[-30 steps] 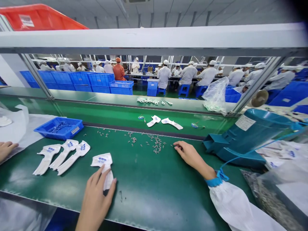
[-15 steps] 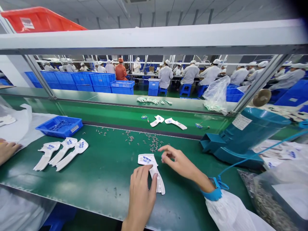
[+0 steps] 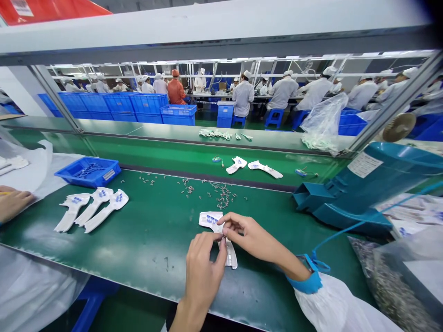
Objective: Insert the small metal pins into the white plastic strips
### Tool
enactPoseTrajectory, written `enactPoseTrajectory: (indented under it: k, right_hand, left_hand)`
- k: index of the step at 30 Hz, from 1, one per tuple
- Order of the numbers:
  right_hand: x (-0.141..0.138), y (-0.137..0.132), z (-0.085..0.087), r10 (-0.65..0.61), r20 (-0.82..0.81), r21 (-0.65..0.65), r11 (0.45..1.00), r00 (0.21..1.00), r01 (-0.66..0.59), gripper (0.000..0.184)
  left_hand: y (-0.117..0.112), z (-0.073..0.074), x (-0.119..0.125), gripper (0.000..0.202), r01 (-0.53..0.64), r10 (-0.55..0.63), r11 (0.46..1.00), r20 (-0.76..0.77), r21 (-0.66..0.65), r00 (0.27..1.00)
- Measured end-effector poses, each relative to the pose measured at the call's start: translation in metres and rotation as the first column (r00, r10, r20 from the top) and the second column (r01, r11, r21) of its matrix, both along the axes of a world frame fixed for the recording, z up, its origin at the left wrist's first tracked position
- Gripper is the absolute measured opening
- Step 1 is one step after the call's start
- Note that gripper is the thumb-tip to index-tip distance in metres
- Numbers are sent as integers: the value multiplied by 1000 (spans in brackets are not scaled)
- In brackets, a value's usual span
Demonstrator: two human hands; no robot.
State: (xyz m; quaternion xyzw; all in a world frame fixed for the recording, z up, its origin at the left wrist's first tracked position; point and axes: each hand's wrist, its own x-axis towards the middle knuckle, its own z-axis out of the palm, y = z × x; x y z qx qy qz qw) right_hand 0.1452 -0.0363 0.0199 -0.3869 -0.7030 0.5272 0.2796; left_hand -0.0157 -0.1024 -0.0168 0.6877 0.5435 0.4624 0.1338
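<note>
A white plastic part with blue marks (image 3: 212, 220) lies on the green bench (image 3: 152, 240) in front of me. My left hand (image 3: 204, 269) rests on its lower half, with the fingers pressed down on it. My right hand (image 3: 246, 235) meets it over the middle of the part, thumb and forefinger pinched on something tiny that I cannot make out. Small metal screws (image 3: 221, 198) lie scattered just beyond. Three more white parts (image 3: 92, 210) lie in a row to the left.
A blue tray (image 3: 88, 171) stands at the back left. A teal machine (image 3: 360, 189) sits at the right, with a bag of small metal pieces (image 3: 391, 281) in front of it. Another person's hand (image 3: 14, 203) rests at the far left. Workers sit beyond the conveyor.
My left hand slid one white part from the left row to the centre. My right hand left the screws and came to pinch over that part.
</note>
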Motion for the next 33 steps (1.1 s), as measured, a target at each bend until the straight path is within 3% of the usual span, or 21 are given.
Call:
enactPoseTrajectory:
  k: [4,7,10,14,24,33]
  right_hand:
    - [-4,4,-9,-35,-164,-202,979,986,1,21]
    - [-3,5,-8,-45,-179,-229,973,983,3,22]
    - [1,4,-4,-6,-81,-160,987,997,-7,23]
    - [3,-1,3,56,174,-6,998,983,-56,24]
    - [-6,-2,12,34,428,167,979,903,-116,22]
    - [-13,6,20,51,614,195,957,787,-214,31]
  left_hand:
    - [3,-2,0,5,-71,76,992,-45,109,996]
    - [2,-3,-1,6,-65,74,993,-94,99,993]
    - [-1,-5,-2,22,-4,-1,1000,-189,-27,982]
    - [-4,-6,-5,50,63,-115,983,-311,-172,943]
    - [-3,-5,-4,49,81,-148,972,-312,-219,939]
    - [-3,-5,-5,52,74,-147,969,-309,-235,940]
